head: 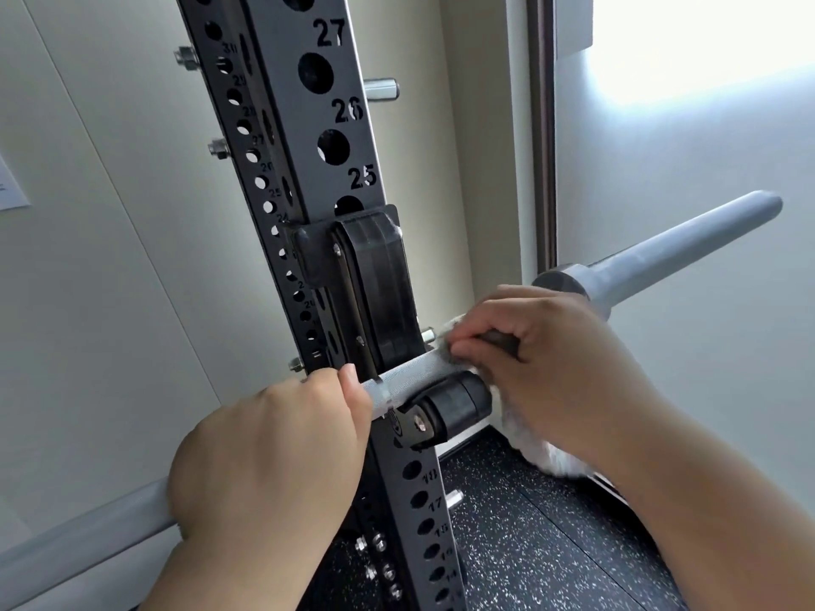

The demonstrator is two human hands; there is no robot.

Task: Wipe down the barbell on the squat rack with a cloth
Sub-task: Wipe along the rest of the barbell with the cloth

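The left hand [264, 456] is curling its fingers [350, 385] round the barbell [410, 381], which is lying in the squat rack [282, 81] hook [445, 412] just right of them. The right hand [551, 359] is pinching the soft, limp cloth [547, 456] against the shaft. The bar is looking heavy and rigid, and its knurling is likely offering grip.

Barbell [410, 377]: silver, cross-hatched knurl beside your left hand [264, 456]
Cloth [547, 456]: white, under your right hand [551, 346]
Rack upright [282, 103]: dark grey, black numerals
Floor [529, 544]: black, white-speckled, below your right hand

Barbell [414, 374] knurled matt metal; cloth [540, 454] fluffy; rack [300, 138] matt painted metal
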